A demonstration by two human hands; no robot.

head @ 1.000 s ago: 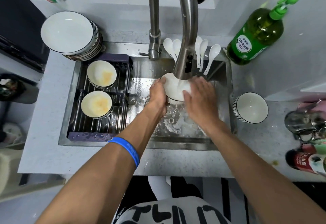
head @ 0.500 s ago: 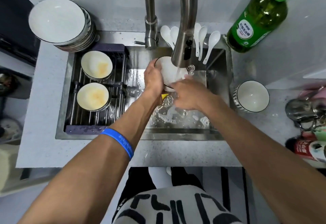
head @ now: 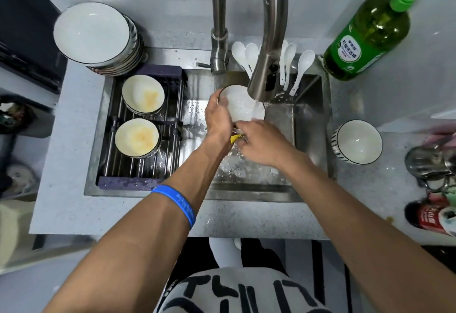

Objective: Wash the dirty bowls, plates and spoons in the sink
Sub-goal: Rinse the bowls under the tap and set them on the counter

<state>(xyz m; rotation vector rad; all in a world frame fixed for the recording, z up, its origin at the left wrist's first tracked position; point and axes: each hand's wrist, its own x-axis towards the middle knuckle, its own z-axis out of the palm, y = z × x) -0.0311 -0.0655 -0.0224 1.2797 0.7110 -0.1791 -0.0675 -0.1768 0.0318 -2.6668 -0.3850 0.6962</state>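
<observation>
Bowl under wash sits in the open half of the sink, tilted so its white inside faces the camera, directly beneath the faucet head with the stream striking its right part; the left hand clasps its left rim, fingers curled over the edge, so this hand is the nearer and bears the bowl; the right hand lies just below and in front of it, closed about something, probably the yellow sponge that peeps between the two hands, though the grip itself is hidden. From the right hand the bowl lies up and slightly left, touching or nearly so; the next scrub would go upward into the basin of the bowl. Two stained bowls wait on the drain rack to the left, nearer the left arm; white spoons lean at the sink's back edge.
</observation>
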